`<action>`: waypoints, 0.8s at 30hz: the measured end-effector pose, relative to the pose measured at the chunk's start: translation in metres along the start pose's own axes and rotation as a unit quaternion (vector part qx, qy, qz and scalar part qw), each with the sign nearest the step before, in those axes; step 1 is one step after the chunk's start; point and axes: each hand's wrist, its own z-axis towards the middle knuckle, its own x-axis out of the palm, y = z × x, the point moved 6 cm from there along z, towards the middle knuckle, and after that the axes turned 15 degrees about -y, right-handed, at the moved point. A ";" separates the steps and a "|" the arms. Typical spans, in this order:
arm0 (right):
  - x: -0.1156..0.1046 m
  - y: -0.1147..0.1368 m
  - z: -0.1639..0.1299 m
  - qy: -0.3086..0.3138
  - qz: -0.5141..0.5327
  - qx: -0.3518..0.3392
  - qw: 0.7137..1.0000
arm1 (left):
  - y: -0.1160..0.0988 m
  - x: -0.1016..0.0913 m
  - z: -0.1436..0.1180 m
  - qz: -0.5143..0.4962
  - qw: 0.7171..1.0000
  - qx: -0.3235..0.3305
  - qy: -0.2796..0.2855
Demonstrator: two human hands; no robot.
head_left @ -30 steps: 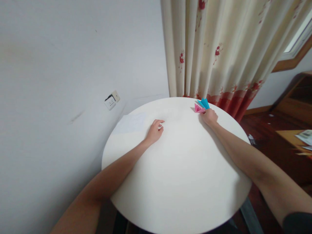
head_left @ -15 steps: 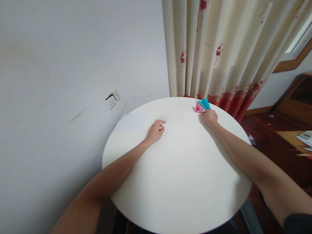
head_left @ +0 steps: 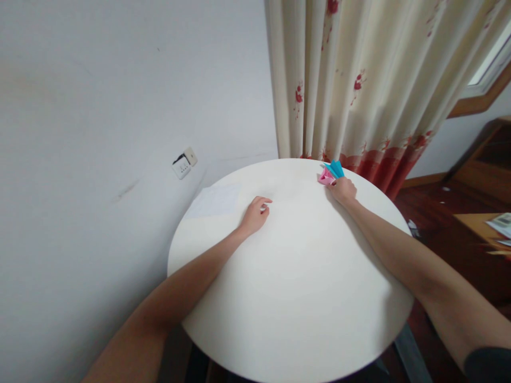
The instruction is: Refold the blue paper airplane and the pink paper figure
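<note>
A round white table (head_left: pixel 295 298) fills the lower middle of the head view. My right hand (head_left: pixel 343 190) reaches to its far edge and touches a pink folded paper piece (head_left: pixel 325 178); a blue folded paper piece (head_left: pixel 335 168) lies just behind it. Whether the fingers grip the pink paper or only rest on it is unclear. My left hand (head_left: pixel 254 214) rests on the tabletop near the middle left, fingers loosely curled, holding nothing. A pale sheet of paper (head_left: pixel 215 200) lies flat to the left of that hand.
A cream curtain with red flowers (head_left: pixel 359 80) hangs right behind the table. A white wall with a socket (head_left: pixel 183 164) stands to the left. A wooden floor and wooden furniture (head_left: pixel 479 175) lie at the right.
Almost nothing has moved. My right hand has pushed the pink paper slightly closer to the blue one; my left hand stays in place.
</note>
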 end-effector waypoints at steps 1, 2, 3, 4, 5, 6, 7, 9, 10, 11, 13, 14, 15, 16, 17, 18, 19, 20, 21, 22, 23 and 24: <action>0.000 0.000 0.000 0.000 -0.001 0.001 1.000 | 0.000 0.000 0.000 0.000 1.000 0.000 0.001; 0.000 0.000 0.000 0.000 -0.002 0.002 1.000 | 0.000 0.000 0.000 0.001 1.000 0.000 0.002; 0.000 0.000 0.000 0.000 -0.001 0.003 1.000 | 0.000 0.001 0.000 0.002 1.000 -0.001 0.003; 0.000 0.000 0.000 0.001 0.001 0.004 1.000 | 0.000 0.001 0.000 0.003 1.000 -0.002 0.003; 0.000 0.000 0.000 0.003 0.003 0.004 1.000 | 0.001 0.001 0.000 0.004 1.000 -0.003 0.003; 0.000 0.001 0.000 0.005 0.005 0.003 1.000 | 0.001 0.001 0.000 0.004 1.000 -0.002 0.004; 0.000 0.001 0.000 0.008 0.008 0.002 1.000 | 0.001 0.001 0.000 0.003 1.000 0.000 0.004; -0.001 0.002 -0.002 0.014 0.012 0.000 1.000 | 0.002 0.002 0.000 0.002 1.000 0.005 0.005; -0.002 0.003 -0.002 0.016 0.013 0.000 1.000 | 0.002 0.002 0.000 0.003 1.000 0.008 0.006; -0.003 0.003 -0.003 0.018 0.014 -0.001 1.000 | 0.002 0.002 0.000 0.004 1.000 0.009 0.007; -0.004 0.005 -0.005 0.025 0.015 -0.006 1.000 | 0.004 0.002 0.000 0.006 1.000 0.009 0.011; -0.005 0.005 -0.007 0.032 0.012 -0.010 0.999 | 0.004 0.002 0.000 0.007 1.000 0.007 0.014; -0.006 0.006 -0.008 0.041 0.009 -0.013 0.999 | 0.005 0.002 0.000 0.007 1.000 0.005 0.018; -0.007 0.008 -0.010 0.051 0.005 -0.015 0.999 | 0.005 0.003 0.001 0.006 1.000 0.003 0.022; -0.008 0.010 -0.012 0.061 0.001 -0.019 0.998 | 0.006 0.003 0.001 0.005 1.000 0.001 0.026; -0.009 0.013 -0.014 0.070 -0.001 -0.024 0.997 | 0.006 0.003 0.001 0.005 1.000 0.000 0.030; -0.011 0.017 -0.017 0.078 0.000 -0.032 0.996 | 0.005 0.003 0.001 0.005 0.999 -0.002 0.034; -0.012 0.023 -0.022 0.086 0.002 -0.046 0.995 | 0.005 0.003 0.002 0.006 0.999 -0.003 0.036; -0.014 0.030 -0.027 0.094 0.005 -0.062 0.994 | 0.004 0.003 0.002 0.007 0.999 -0.004 0.040; -0.016 0.038 -0.034 0.102 0.009 -0.079 0.992 | 0.003 0.002 0.002 0.008 0.999 -0.006 0.043; -0.017 0.048 -0.043 0.116 0.013 -0.111 0.987 | 0.003 0.002 0.001 0.009 0.999 -0.007 0.046; -0.018 0.059 -0.053 0.131 0.021 -0.147 0.980 | 0.002 0.002 0.001 0.009 0.999 -0.008 0.048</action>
